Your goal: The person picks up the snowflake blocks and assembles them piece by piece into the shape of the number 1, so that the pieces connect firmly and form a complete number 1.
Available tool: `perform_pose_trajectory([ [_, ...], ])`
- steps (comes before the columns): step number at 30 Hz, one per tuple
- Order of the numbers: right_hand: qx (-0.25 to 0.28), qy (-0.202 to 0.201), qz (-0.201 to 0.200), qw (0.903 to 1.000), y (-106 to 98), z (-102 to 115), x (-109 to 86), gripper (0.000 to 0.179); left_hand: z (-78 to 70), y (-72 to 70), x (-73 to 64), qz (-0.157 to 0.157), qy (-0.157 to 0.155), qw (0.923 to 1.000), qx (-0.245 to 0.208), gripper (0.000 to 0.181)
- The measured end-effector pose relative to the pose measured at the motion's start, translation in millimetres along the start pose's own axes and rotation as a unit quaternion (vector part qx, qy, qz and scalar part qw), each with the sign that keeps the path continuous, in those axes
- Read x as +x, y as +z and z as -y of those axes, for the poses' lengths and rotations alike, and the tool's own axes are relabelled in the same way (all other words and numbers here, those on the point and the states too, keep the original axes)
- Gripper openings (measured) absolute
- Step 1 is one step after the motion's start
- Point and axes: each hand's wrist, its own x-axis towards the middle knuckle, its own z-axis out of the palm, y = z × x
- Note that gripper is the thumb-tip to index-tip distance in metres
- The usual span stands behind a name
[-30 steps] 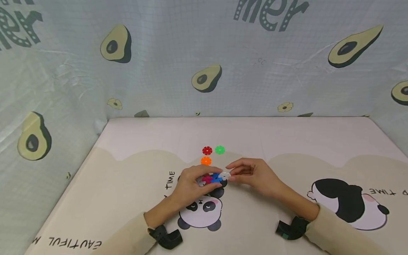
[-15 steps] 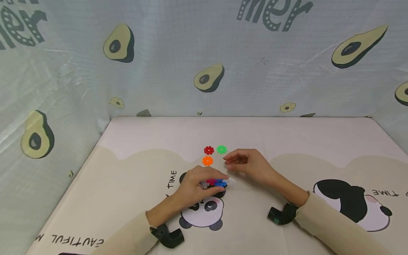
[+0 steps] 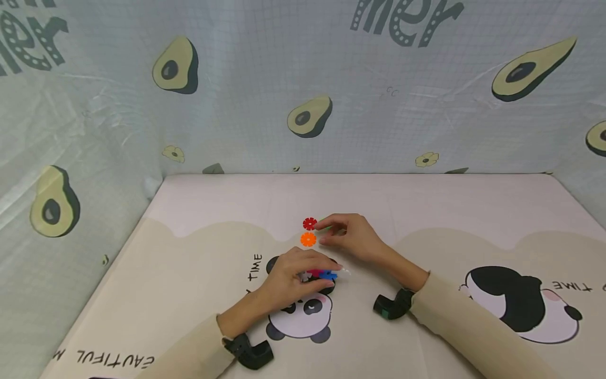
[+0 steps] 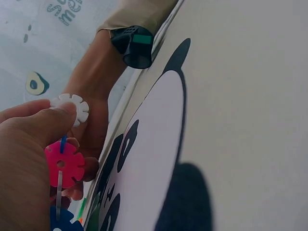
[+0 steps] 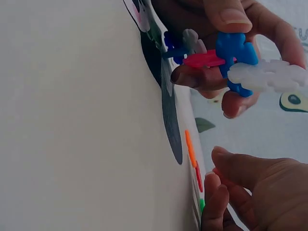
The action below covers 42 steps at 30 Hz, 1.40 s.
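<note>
In the head view my left hand (image 3: pixel 294 272) holds a chain of interlocked notched plastic discs over the panda print. The left wrist view shows a white disc (image 4: pixel 83 111) pinched at the thumb, then a pink disc (image 4: pixel 70 166) and a blue disc (image 4: pixel 63 222). At the chain's other end, a clear-white disc (image 5: pixel 269 76) slots into a blue disc (image 5: pixel 235 45). My right hand (image 3: pixel 352 235) is beyond the chain, thumb and fingers parted. Its fingertips are right at a green disc (image 5: pixel 202 204), mostly hidden under them in the head view.
A red disc (image 3: pixel 310 223) and an orange disc (image 3: pixel 308 239) lie flat on the table cover (image 3: pixel 227 295), just left of my right fingertips. An avocado-print curtain (image 3: pixel 236 105) rises along the table's back edge.
My right hand has left the white end of the chain and moved away and to the left, over the green disc. My left hand, still holding the chain, has sunk slightly.
</note>
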Motion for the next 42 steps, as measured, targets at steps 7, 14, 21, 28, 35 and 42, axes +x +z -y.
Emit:
perform_pose_trajectory([
  [7,-0.021,-0.018,-0.005,0.9996,7,0,4.3,0.02,0.2,0.8,0.0,-0.012,0.012,0.9998,0.007,0.027],
  [14,-0.027,-0.039,0.018,0.9987,9,-2,5.0,0.025,-1.2,0.3,0.9,-0.015,0.016,0.9997,0.011,0.028],
  [21,-0.059,-0.081,0.057,0.9933,11,-2,5.1,0.031,-2.0,0.9,1.2,-0.013,0.016,0.9996,0.018,0.028],
  [28,-0.077,-0.089,0.049,0.9918,12,-3,6.3,0.027,-1.3,1.1,-0.3,-0.008,0.007,0.9997,0.022,0.027],
  [35,-0.087,-0.088,0.038,0.9916,12,-3,6.5,0.027,-2.8,0.5,-0.3,-0.013,0.009,0.9997,0.021,0.028],
  [42,-0.104,-0.056,0.047,0.9919,9,2,3.8,0.03,-3.6,-0.1,1.3,-0.016,0.009,0.9996,0.023,0.03],
])
